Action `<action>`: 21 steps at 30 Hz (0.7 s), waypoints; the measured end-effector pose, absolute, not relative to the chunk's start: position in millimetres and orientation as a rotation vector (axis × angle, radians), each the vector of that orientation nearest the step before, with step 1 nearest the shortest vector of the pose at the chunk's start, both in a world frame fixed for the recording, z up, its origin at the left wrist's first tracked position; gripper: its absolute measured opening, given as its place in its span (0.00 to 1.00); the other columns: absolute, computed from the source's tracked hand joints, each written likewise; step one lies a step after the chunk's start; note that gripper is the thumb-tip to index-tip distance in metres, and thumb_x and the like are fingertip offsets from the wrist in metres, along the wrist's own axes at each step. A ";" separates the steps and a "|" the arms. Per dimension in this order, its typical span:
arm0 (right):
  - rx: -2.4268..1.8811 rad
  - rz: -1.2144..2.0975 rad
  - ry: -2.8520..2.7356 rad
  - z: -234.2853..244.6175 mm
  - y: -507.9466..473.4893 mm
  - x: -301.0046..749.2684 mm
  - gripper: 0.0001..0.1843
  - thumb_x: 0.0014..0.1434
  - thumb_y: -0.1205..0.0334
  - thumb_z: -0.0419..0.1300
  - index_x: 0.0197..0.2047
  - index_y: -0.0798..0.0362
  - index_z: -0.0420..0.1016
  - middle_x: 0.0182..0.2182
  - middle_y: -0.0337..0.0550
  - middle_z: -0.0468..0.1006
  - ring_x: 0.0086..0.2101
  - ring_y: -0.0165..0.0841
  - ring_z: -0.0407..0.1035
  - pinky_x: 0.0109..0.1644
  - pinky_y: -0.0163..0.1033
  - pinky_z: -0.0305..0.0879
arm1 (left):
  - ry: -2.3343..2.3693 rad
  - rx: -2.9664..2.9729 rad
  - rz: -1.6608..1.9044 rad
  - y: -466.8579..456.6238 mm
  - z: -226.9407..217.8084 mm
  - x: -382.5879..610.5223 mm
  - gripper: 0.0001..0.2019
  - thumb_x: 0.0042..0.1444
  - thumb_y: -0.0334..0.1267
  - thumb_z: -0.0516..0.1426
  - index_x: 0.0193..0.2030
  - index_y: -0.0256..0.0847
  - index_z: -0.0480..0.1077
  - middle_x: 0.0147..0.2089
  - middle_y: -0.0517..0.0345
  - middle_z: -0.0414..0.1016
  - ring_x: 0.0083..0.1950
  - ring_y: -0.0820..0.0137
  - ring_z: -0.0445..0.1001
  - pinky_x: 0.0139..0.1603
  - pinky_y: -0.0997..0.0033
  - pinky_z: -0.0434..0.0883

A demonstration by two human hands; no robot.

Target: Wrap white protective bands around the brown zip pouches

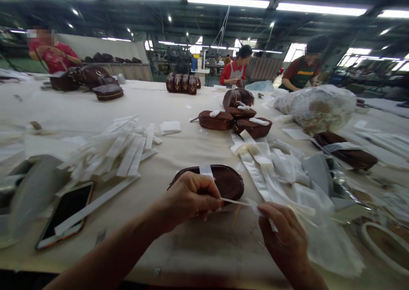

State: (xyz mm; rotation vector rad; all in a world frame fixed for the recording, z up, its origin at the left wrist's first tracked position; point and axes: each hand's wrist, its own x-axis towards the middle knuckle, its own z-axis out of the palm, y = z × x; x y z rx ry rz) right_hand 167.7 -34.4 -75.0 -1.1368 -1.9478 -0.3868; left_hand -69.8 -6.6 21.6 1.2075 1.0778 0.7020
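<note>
A small dark-brown leather bag lies on the table straight before me, with a white strip across its top. My left hand is closed in a pinch at the bag's near edge and partly covers it. From its fingertips a thin pale strip runs taut to the right. My right hand pinches a small, translucent white piece of wrapping at the far end of that strip. Whether the strip and the wrapping are joined, I cannot tell.
White paper strips are heaped to the left, above a phone. Wrapping sheets spread on the right near a tape roll. More brown bags and a plastic-wrapped bundle lie farther back. Several people work across the table.
</note>
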 end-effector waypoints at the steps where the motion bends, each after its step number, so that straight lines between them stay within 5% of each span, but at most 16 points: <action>1: -1.129 -0.312 -1.961 -79.1 -36.6 164.5 0.08 0.58 0.70 0.54 0.39 0.51 0.70 0.30 0.41 0.77 0.31 0.32 0.70 0.37 0.36 0.66 | 1.055 1.164 0.719 -7.0 23.1 -70.1 0.09 0.37 0.39 0.63 0.22 0.36 0.69 0.16 0.62 0.67 0.17 0.78 0.61 0.18 0.80 0.55; 7: -1.075 0.165 -1.942 -77.2 -49.5 147.9 0.16 0.57 0.68 0.53 0.49 0.52 0.68 0.43 0.47 0.75 0.45 0.36 0.70 0.46 0.40 0.69 | 1.026 1.041 0.740 -13.0 23.2 -70.7 0.11 0.37 0.38 0.65 0.22 0.33 0.70 0.26 0.54 0.75 0.18 0.79 0.65 0.18 0.81 0.54; 13: -0.986 0.846 -1.792 -46.8 -52.9 120.9 0.19 0.59 0.63 0.53 0.54 0.48 0.66 0.52 0.45 0.71 0.53 0.36 0.65 0.57 0.41 0.62 | 1.026 0.985 0.716 -20.8 17.6 -69.9 0.09 0.36 0.36 0.64 0.23 0.32 0.70 0.24 0.53 0.74 0.17 0.79 0.65 0.17 0.82 0.54; 21: -0.866 1.626 -1.571 -79.5 -37.7 85.5 0.28 0.48 0.52 0.64 0.51 0.50 0.68 0.33 0.39 0.77 0.34 0.34 0.73 0.36 0.35 0.67 | 0.990 0.866 0.676 -32.4 5.1 -76.7 0.12 0.41 0.40 0.65 0.23 0.36 0.68 0.23 0.56 0.74 0.13 0.81 0.59 0.15 0.81 0.51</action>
